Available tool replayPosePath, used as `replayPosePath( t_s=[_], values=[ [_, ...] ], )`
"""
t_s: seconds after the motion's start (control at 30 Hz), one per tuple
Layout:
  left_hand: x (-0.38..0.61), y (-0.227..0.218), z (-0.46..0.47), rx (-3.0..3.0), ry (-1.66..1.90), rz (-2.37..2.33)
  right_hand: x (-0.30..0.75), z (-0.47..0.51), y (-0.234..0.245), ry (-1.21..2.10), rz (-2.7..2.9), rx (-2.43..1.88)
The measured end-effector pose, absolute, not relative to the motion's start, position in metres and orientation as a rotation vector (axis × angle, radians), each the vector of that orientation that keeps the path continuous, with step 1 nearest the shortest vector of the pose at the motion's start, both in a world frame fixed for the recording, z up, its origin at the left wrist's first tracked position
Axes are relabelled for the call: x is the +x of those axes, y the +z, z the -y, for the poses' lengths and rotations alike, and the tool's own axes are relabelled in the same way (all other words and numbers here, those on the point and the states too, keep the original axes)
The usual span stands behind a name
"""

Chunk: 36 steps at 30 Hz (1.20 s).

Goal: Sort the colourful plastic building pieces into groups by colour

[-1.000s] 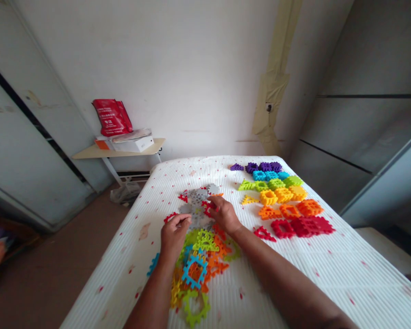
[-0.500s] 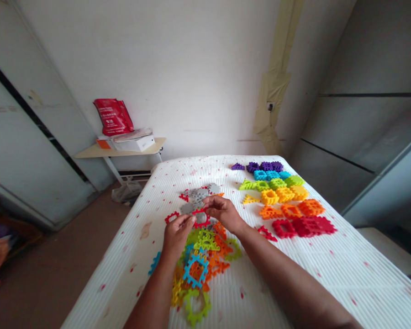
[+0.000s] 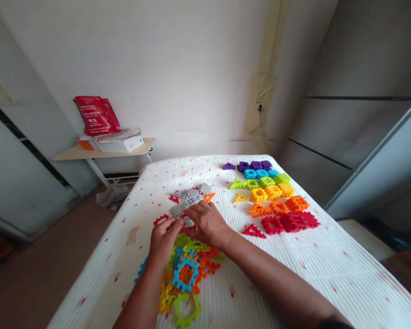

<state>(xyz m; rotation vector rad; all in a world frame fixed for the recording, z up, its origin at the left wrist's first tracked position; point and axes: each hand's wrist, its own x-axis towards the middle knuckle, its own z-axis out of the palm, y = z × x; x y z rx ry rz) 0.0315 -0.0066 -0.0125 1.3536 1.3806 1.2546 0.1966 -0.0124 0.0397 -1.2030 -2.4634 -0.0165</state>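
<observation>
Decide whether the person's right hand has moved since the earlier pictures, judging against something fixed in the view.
Yes: against the red triangle, the right hand has shifted toward the left hand and back toward the person.

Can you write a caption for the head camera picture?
Left hand and right hand touch gray plastic pieces on a white bed, beside rows of colored pieces.

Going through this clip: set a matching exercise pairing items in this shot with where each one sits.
Items:
1. Red bag
2. Purple lattice blocks
3. Red lattice blocks
4. Gray lattice blocks

Places:
A. Nearest sorted row on the mattress
B. Just beyond the right hand
C. Atop the white box on the side table
D. Farthest sorted row

Pairs: 1-C, 2-D, 3-A, 4-B
</observation>
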Motion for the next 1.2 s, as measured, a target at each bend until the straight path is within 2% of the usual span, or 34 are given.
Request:
replayPosePath(
  t_s=[0.2,0.37,0.47,0.77,1.2],
  values=[
    [0.029,-0.012,0.005,1.321,1.246,-1.385,0.198,0.018,0.048,-0.153,2.539,-1.272],
    [0.027,-0.012,0.004,1.28,1.231,-1.44,0.233,0.037,0.065,-0.124,2.46,-1.398],
    [0.028,-0.009,0.006,1.313,1.225,-1.436,0.273,0.053,0.07,-0.149,2.319,-1.577],
    [0.028,-0.02,0.001,1.267,1.236,-1.442,0.366,0.101,0.066,-0.491,1.797,-2.192],
    [0.025,-0.023,-0.001,1.284,1.225,-1.471,0.382,0.112,0.042,-0.429,1.997,-1.961]
  ],
)
